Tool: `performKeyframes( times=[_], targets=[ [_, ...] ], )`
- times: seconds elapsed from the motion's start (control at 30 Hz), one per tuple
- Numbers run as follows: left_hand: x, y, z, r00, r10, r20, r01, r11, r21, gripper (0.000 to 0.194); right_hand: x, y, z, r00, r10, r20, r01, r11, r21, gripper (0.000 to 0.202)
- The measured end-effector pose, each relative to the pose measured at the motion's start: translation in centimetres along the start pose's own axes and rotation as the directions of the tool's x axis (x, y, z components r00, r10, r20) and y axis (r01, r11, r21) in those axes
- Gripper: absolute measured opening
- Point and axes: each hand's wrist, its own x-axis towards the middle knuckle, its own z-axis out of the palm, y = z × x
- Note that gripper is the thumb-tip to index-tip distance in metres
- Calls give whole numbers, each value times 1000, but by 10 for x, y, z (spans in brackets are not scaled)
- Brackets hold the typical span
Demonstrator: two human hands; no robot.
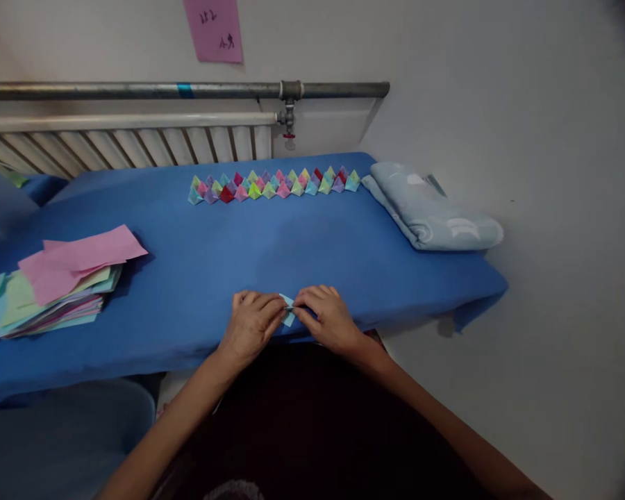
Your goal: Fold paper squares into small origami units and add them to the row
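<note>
A small folded piece of light blue paper (288, 319) is held between my two hands near the front edge of the blue-covered table. My left hand (253, 321) pinches its left side between thumb and fingers. From the right, my right hand (326, 316) grips the other side in the same way. The fingertips hide part of the paper, so its exact fold cannot be made out. Farther back on the table lie rows of small folded paper pieces (268, 186) in many colours, set close together.
A stack of coloured paper sheets (57, 305), with pink sheets (91, 253) on top, lies at the left. At the back right sits a folded light blue blanket (437, 208). Behind the blue tablecloth (203, 257) are a radiator (135, 142) and a metal pipe (229, 91).
</note>
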Motion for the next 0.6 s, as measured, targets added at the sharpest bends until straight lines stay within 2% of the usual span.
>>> performKeyframes(
  times=[0.43, 0.6],
  targets=[
    [-1, 11, 1, 994, 88, -66, -76, 983, 168, 15, -4, 1, 1, 995, -96, 15, 97, 990, -105, 14],
    [0, 12, 0, 992, 99, -83, -84, 983, 162, 15, -4, -1, 1, 993, -113, 25, 115, 981, -156, 14]
  ],
)
